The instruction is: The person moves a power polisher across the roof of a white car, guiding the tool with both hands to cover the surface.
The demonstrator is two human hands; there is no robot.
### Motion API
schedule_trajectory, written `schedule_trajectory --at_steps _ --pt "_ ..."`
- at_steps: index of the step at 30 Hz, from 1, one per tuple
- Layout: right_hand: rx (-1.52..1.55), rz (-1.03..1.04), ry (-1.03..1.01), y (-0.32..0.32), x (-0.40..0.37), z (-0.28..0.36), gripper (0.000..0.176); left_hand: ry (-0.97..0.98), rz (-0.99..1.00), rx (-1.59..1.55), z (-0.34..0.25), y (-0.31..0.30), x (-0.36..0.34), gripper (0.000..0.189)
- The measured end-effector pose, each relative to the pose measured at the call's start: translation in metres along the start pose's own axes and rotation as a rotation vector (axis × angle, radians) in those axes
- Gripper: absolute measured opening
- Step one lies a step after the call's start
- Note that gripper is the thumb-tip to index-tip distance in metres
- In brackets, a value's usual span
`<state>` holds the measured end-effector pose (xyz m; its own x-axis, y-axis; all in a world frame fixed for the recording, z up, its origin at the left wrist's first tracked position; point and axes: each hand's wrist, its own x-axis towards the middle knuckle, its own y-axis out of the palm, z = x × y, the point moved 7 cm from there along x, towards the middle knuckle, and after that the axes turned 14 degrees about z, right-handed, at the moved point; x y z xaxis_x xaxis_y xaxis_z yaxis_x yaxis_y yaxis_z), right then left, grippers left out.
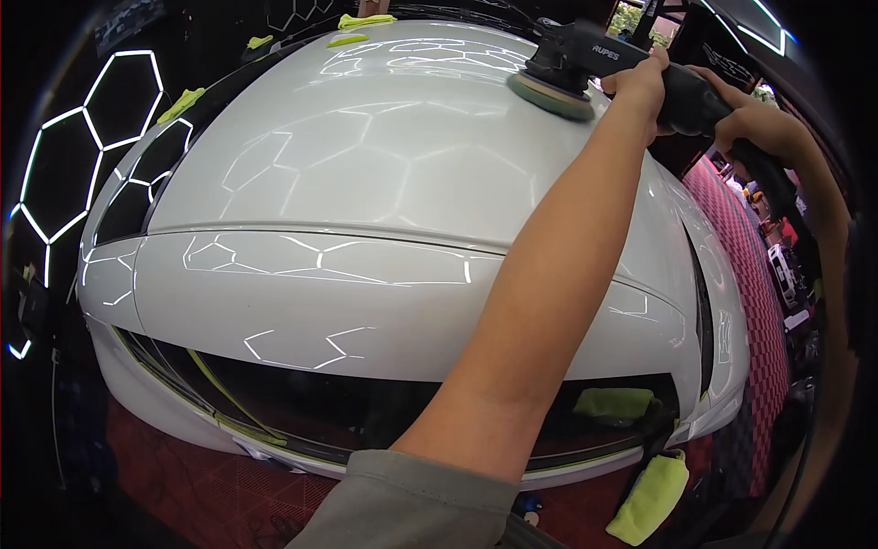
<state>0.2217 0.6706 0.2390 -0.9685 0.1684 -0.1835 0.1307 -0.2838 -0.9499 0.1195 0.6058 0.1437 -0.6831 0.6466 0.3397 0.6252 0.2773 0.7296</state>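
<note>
A black RUPES car polisher point(585, 48) is up at the top right, over the white car roof point(366, 165). Its round pad point(551, 97), with a greenish edge, appears to sit against the far right part of the roof. My left hand point(638, 90) is wrapped around the polisher's body just behind the lettering, my arm reaching across the roof. Farther back, my right hand point(766, 126) grips the rear end of the polisher, its fingers partly hidden behind it. A dark cord or strap runs down from the rear of the tool.
Yellow-green cloths lie about: one hangs at the rear right corner point(649, 499), another is at the left side point(181, 105). Green masking tape point(224, 384) edges the rear window point(366, 403). A checkered floor point(754, 265) and cluttered gear are at right. Hexagon lights reflect on the paint.
</note>
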Motion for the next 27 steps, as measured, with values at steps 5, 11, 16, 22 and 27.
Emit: schedule_trajectory --at_steps 5,11,16,22,27 --pt "0.094 0.049 -0.021 -0.008 -0.007 -0.053 0.105 -0.022 -0.028 0.022 0.04 0.019 0.015 0.066" --pt "0.195 0.087 -0.027 -0.005 -0.012 -0.09 0.105 0.013 -0.047 -0.006 0.076 0.03 0.029 0.09" --pt "0.18 0.059 -0.032 -0.008 -0.01 -0.115 0.106 0.027 -0.056 0.001 0.097 0.033 0.044 0.09" --pt "0.193 0.061 -0.062 -0.011 -0.006 -0.15 0.104 0.055 -0.035 -0.023 0.125 0.043 0.066 0.089" --pt "0.233 0.073 -0.051 -0.014 -0.014 -0.172 0.103 0.039 -0.036 -0.016 0.148 0.057 0.074 0.092"
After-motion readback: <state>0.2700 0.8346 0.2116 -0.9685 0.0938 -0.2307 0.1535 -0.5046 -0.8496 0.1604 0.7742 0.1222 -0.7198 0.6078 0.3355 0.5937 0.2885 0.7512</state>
